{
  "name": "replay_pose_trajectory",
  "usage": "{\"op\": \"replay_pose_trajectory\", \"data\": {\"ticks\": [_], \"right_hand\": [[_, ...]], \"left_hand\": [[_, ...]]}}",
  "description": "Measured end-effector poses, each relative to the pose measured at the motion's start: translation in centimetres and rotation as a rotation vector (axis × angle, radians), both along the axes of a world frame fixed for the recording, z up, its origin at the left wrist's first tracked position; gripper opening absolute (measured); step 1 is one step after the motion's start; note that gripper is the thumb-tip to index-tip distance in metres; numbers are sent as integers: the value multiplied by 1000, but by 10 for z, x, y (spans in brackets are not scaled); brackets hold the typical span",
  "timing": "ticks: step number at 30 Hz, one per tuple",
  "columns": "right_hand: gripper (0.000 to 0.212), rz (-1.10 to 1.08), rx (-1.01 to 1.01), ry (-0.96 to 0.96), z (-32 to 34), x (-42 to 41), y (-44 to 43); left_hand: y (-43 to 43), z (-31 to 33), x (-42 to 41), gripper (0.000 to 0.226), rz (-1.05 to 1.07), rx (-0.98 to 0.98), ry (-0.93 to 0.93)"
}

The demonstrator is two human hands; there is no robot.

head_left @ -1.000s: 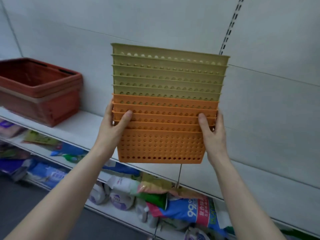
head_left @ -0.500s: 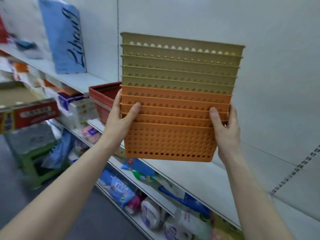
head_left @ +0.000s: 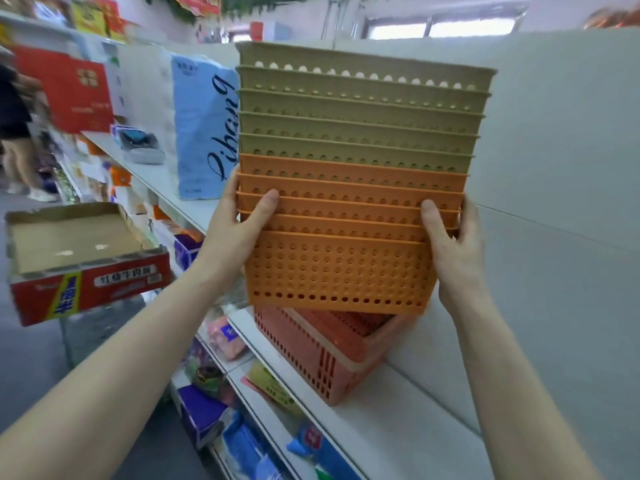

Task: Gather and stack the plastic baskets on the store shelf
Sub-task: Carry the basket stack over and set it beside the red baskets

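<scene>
I hold a nested stack of perforated plastic baskets in the air: several orange baskets (head_left: pixel 339 268) at the bottom and several olive-green baskets (head_left: pixel 360 109) on top. My left hand (head_left: pixel 239 226) grips the stack's left side, thumb across the front rims. On the right side my right hand (head_left: pixel 450 244) grips it the same way. Directly below the stack, a pair of red-brown baskets (head_left: pixel 329 351) sits nested on the white shelf (head_left: pixel 398 427).
A blue paper-goods pack (head_left: pixel 204 133) stands on the shelf to the left. An open cardboard box (head_left: pixel 83 258) juts out at left. Packaged goods fill the lower shelves (head_left: pixel 242 427). A person (head_left: pixel 14 133) stands at the far left in the aisle.
I have carried the stack leftward along the shelf; it now hangs right above the red-brown baskets. Both hands keep the same grip. My view swung left and up.
</scene>
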State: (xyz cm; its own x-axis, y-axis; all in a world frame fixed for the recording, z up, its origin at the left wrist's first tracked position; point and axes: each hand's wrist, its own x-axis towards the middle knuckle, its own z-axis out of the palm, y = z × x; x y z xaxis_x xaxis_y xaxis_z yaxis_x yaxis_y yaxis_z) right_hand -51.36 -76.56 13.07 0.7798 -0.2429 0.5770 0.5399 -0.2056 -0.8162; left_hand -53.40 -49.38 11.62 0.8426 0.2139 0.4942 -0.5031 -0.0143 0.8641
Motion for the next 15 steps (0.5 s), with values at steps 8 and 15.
{"op": "replay_pose_trajectory", "data": {"ticks": [8, 15], "right_hand": [[55, 130, 7, 3, 11, 131, 96], [58, 71, 29, 4, -7, 222, 195]], "left_hand": [[96, 1, 117, 65, 118, 3, -23], [195, -10, 221, 55, 30, -1, -22]]}}
